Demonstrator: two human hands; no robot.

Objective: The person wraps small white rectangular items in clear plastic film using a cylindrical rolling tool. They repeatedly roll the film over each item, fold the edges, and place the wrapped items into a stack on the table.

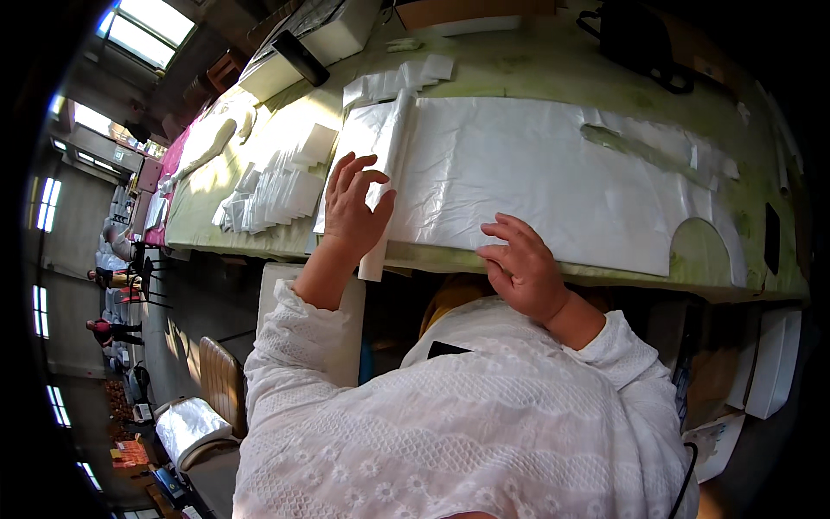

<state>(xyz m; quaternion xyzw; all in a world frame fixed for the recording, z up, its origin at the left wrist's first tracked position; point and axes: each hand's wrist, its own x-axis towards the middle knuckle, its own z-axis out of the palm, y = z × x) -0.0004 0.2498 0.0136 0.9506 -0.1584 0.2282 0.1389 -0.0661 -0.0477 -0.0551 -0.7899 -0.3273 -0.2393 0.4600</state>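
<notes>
A large white plastic bag (519,173) lies flat across the table, its cut-out handle end toward the right. At its left end, a narrow folded strip of plastic (397,147) runs from far to near and hangs past the table's front edge. My left hand (353,208) is raised over that strip, fingers bent and apart, gripping nothing; I cannot tell whether it touches the plastic. Nearer the bag's front edge hovers my right hand (526,270), its fingers loosely curled and spread with nothing visible between them.
Fanned folded white packets (281,195) lie left of the bag, with another row (393,84) beyond it. A black cylinder (300,59) leans by a white foam box (346,30). A black bag (635,43) sits far right; a dark flat object (771,238) lies at the right.
</notes>
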